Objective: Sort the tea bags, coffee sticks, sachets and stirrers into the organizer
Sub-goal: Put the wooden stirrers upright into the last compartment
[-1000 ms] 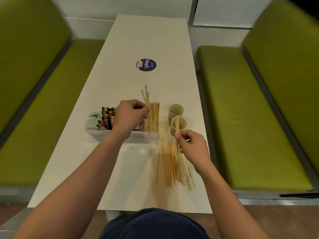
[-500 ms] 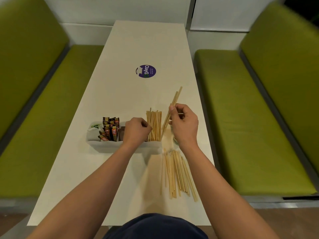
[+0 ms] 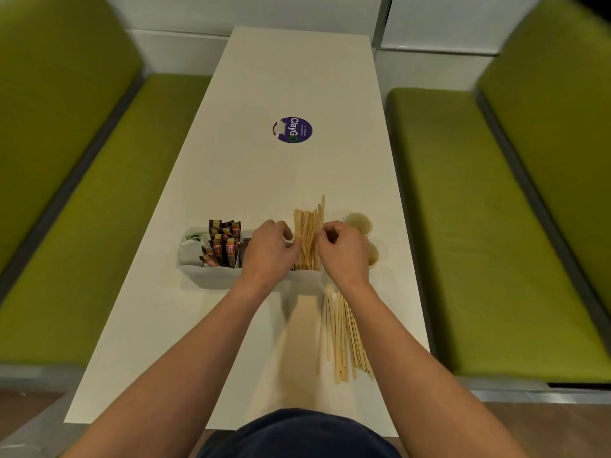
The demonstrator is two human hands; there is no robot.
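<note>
Your right hand point(image 3: 344, 252) has come down since half a second ago: it was lifting a few sticks tilted above the box, and now it is sitting low at the right end of the organizer point(image 3: 211, 276). Your head is also sitting a bit closer to the table point(image 3: 297, 77).

Right hand: fingers are curling in, with thumb and forefinger pinching the right edge of the stirrers point(image 3: 307, 239) standing in the rightmost compartment. One stick is poking up taller than the rest at that edge.

Left hand point(image 3: 271, 249): knuckles are facing up, fingers are curling, and the tips are sitting against the left side of the same bundle by a white divider. I can't tell whether it is gripping anything.

The loose stirrers point(image 3: 344, 332) are lying flat on the table just in front of the organizer's right end, fanning towards you, between your forearms.

Coffee sticks point(image 3: 224, 242) are standing in a middle compartment, left of your left hand. Something green and white point(image 3: 193, 238) is sitting in the leftmost compartment; it is too blurry to name.

Two small cups point(image 3: 358, 223) are standing just right of the organizer, the nearer one half hiding behind your right hand. A purple round sticker point(image 3: 292, 129) is sitting further up the table. Green benches point(image 3: 463, 226) are running along both sides.
</note>
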